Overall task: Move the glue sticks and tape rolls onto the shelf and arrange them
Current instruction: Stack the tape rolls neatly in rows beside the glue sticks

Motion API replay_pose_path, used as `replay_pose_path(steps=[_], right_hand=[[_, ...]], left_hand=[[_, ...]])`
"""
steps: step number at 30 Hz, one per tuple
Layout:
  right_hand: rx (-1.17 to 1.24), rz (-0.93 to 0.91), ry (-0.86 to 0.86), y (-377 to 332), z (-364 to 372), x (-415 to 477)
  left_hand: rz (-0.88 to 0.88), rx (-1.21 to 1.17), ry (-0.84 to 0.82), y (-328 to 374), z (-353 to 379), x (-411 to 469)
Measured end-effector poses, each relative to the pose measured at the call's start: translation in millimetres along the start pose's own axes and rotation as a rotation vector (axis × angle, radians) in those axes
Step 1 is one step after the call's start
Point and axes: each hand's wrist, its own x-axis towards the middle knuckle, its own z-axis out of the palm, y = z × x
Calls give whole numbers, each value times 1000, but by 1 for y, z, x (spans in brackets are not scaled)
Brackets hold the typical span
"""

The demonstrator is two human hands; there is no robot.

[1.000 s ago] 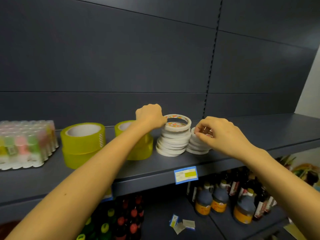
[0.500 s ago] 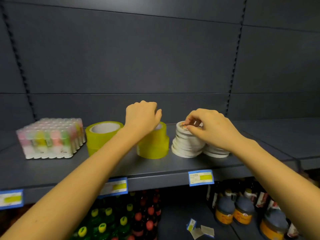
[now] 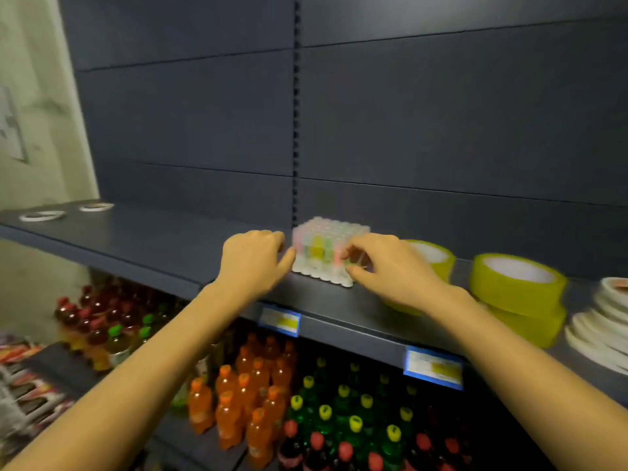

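A: Both hands are up at the shelf [image 3: 153, 239]. Open board runs far out past the left hand [image 3: 253, 263], with two loose white tape rings [image 3: 42, 215] at the far end.

B: And the front edge?

A: Right under both wrists. The pack of glue sticks [image 3: 328, 253] stands close behind it, between the grips.

B: The grips?

A: The right hand [image 3: 384, 270] pinches the pack's near right corner, fingers over, thumb low. The left grip is curled, thumb tip at the pack's left face; clamping or not, I cannot tell. Yellow tape rolls [image 3: 516, 287] sit just beyond the right hand, stacked white tape rolls [image 3: 608, 317] further out.
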Motion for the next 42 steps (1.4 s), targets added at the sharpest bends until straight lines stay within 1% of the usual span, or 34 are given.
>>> replay_pose_path(steps=[8,13,20,26,30,35,38,42], right_hand=[[88,-138,-82,-116,76,99],[107,-196,-68,-192,122,157],[117,-227,-107,-274,174,232],[95,-286,-146,-319,220,291],[89,-302,-157,-342,252,339],[79,-315,-150,-360,292,406],[15,-327,-159,-366,313,447],[-5,-309,-166,-376,336,495]], left_hand=[[-94,144,-34,-165,-10,-34],[-142,189,-46,-264,-12,-54],[-214,214,-85,-371,-7,-65],[-303,192,-86,-439,13,-60],[-364,220,-95,-485,35,-52],[-462,245,-96,-549,65,-21],[-521,231,-134,-583,83,2],[-595,300,-177,-626,105,27]])
